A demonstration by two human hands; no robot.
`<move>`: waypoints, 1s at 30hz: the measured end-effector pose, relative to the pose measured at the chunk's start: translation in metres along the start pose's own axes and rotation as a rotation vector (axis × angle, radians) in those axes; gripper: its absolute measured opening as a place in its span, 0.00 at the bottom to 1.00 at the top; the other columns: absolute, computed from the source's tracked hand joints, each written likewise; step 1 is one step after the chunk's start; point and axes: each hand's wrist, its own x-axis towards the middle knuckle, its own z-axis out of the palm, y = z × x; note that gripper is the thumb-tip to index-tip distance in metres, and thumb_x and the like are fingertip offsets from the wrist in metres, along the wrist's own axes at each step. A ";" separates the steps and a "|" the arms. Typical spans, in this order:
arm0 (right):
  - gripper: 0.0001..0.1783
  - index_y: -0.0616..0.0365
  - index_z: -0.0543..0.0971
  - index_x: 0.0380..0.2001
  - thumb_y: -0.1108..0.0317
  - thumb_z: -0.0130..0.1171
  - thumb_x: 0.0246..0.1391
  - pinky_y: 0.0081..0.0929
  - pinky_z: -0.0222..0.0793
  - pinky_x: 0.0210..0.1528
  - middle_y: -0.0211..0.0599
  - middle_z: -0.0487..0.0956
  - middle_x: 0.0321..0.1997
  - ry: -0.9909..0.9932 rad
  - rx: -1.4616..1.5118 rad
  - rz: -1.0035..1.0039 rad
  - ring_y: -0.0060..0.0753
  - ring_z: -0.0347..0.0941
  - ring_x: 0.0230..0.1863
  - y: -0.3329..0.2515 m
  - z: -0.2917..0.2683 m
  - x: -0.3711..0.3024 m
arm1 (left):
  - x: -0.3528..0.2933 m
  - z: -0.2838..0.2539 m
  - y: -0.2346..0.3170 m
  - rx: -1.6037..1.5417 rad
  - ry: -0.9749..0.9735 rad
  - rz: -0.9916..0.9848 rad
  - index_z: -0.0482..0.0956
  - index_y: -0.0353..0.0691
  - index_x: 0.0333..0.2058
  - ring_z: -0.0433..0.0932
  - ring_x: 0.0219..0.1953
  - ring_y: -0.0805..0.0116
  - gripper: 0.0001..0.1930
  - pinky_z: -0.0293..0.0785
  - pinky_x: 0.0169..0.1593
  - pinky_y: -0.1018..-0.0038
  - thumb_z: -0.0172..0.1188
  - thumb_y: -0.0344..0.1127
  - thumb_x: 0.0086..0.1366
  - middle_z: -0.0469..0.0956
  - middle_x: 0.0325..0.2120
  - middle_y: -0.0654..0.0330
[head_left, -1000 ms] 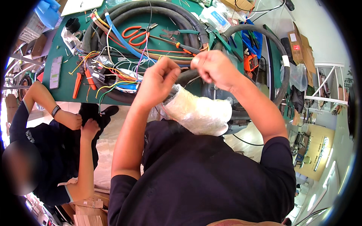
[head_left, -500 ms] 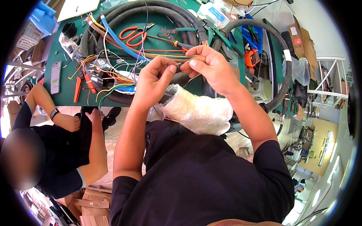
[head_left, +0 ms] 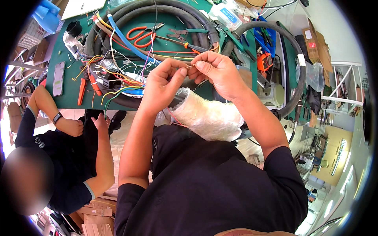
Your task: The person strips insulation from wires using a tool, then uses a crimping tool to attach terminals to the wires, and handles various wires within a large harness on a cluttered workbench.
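Above the near edge of the table, my left hand (head_left: 165,80) pinches a thin, copper-coloured wire (head_left: 189,67) between thumb and forefinger. From the other side my right hand (head_left: 219,74) grips the same piece, its thumb and forefinger pressed together. The fingers cover most of the wire, so its full length cannot be seen. Just below my hands lies a thick bundle wrapped in clear film (head_left: 206,116). Left of my left hand spreads a tangle of loose coloured wires (head_left: 118,76).
Thick black cable (head_left: 157,10) coils across the green table (head_left: 43,90). Red-handled scissors (head_left: 141,36), orange-handled pliers (head_left: 82,91) and a phone (head_left: 58,78) lie on it. A co-worker's arm (head_left: 103,153) is at the left. An orange meter (head_left: 264,61) sits at the right.
My right hand has shifted slightly down and left, its fingers closing nearer to my left fingertips. The co-worker's head has moved a little lower.
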 end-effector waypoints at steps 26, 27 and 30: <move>0.08 0.63 0.76 0.39 0.69 0.52 0.62 0.21 0.74 0.39 0.36 0.80 0.35 -0.034 -0.063 -0.021 0.24 0.77 0.36 -0.003 -0.001 0.003 | 0.001 -0.002 -0.002 0.017 -0.009 -0.016 0.75 0.35 0.38 0.64 0.26 0.87 0.05 0.61 0.29 0.86 0.56 0.30 0.66 0.73 0.25 0.71; 0.08 0.63 0.76 0.39 0.69 0.52 0.62 0.21 0.74 0.39 0.36 0.80 0.35 -0.032 -0.074 -0.021 0.24 0.77 0.36 -0.003 -0.001 0.003 | 0.001 -0.002 -0.003 0.019 -0.009 -0.014 0.75 0.35 0.38 0.64 0.26 0.87 0.05 0.61 0.29 0.86 0.56 0.30 0.66 0.73 0.25 0.71; 0.08 0.63 0.76 0.38 0.69 0.52 0.62 0.21 0.74 0.39 0.36 0.80 0.35 -0.034 -0.092 -0.021 0.24 0.77 0.36 -0.004 -0.001 0.003 | 0.001 -0.002 -0.004 0.020 -0.004 -0.012 0.75 0.35 0.38 0.64 0.25 0.87 0.05 0.61 0.28 0.86 0.56 0.30 0.66 0.73 0.24 0.71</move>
